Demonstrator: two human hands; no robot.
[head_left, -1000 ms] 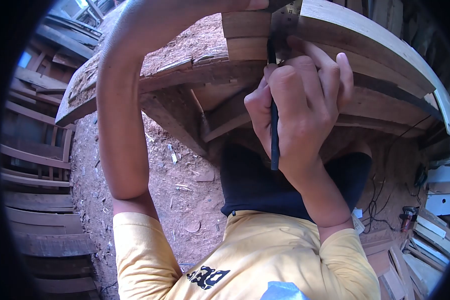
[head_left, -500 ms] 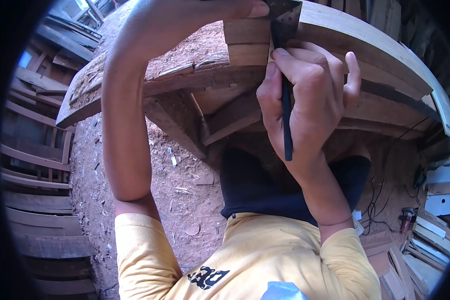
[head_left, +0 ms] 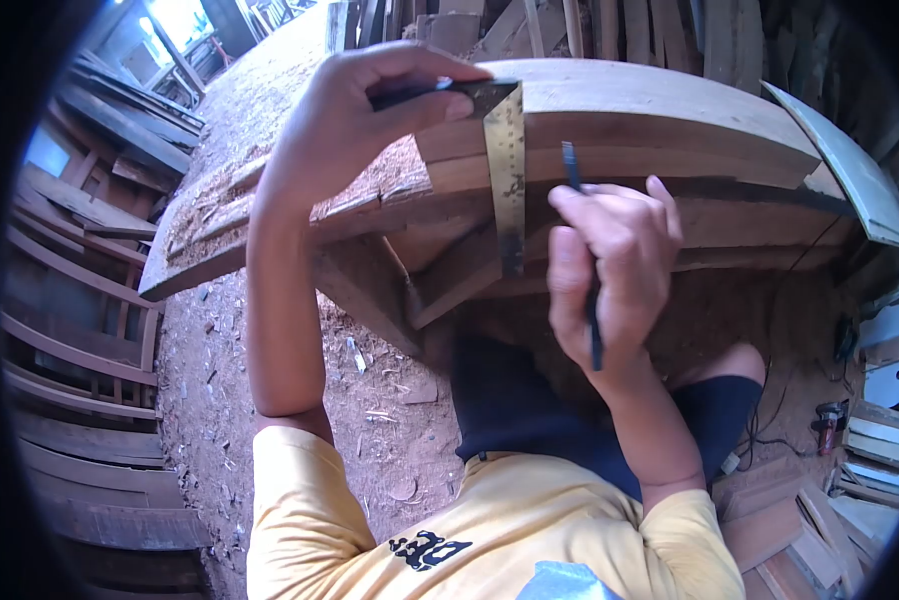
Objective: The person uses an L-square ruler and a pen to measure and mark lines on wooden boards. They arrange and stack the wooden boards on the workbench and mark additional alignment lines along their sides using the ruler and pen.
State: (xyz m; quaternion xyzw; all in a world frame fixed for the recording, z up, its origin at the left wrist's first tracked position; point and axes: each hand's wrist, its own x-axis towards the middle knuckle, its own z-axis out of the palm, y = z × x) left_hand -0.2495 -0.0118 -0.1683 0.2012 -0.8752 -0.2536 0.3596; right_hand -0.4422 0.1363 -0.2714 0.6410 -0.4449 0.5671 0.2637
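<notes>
A try square shows its brass-coloured ruled blade [head_left: 507,180] hanging down across the front face of a curved wooden piece [head_left: 660,95]. My left hand [head_left: 395,95] is closed around the dark handle of the square, at the top edge of the wood. To the right of the blade, my right hand [head_left: 615,260] pinches a dark pencil-like tool [head_left: 596,320], its light tip pointing up near the wood's front face. The hand and the tool stand apart from the blade.
Rough wood with shavings [head_left: 210,225] extends at the left. Stacked wooden frames [head_left: 80,350] line the far left. A pale board [head_left: 850,170] leans at the right. Cables, a red-and-black tool [head_left: 827,428] and wood offcuts [head_left: 770,525] lie lower right.
My right hand has drawn back down from the square with the dark tool, uncovering the blade. The view has shifted, showing more of the background. My left hand still holds the square.
</notes>
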